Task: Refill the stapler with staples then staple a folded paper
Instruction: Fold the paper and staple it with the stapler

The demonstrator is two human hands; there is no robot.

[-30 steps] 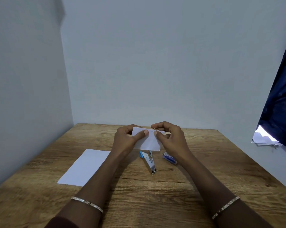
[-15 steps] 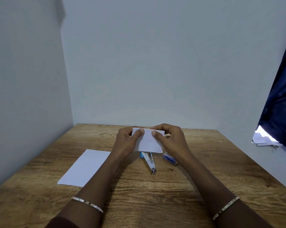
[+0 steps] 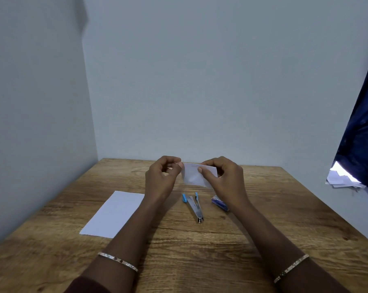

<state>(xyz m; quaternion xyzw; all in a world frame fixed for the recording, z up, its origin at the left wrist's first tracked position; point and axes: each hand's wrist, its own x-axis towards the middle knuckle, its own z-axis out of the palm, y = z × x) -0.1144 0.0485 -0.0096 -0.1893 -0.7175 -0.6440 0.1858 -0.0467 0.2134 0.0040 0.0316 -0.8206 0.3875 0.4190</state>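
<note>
A small folded white paper (image 3: 193, 176) is held up above the back of the wooden table (image 3: 200, 250). My right hand (image 3: 225, 180) grips its right half, thumb on the front and fingers behind. My left hand (image 3: 160, 178) is curled, with thumb and forefinger tips pinched at the paper's left edge. Below the paper a silver stapler (image 3: 195, 206) with blue ends lies swung open on the table. A small blue staple box (image 3: 220, 204) rests just right of it, partly hidden by my right wrist.
A flat white sheet (image 3: 115, 212) lies on the left of the table. Walls close in at the left and back. At the right, a dark blue curtain (image 3: 365, 144) hangs over a loose pile of papers (image 3: 341, 179) beyond the table edge.
My left hand has slid left, from the paper's front to its left edge. The paper and my right hand have shifted slightly right. The stapler and box have not moved.
</note>
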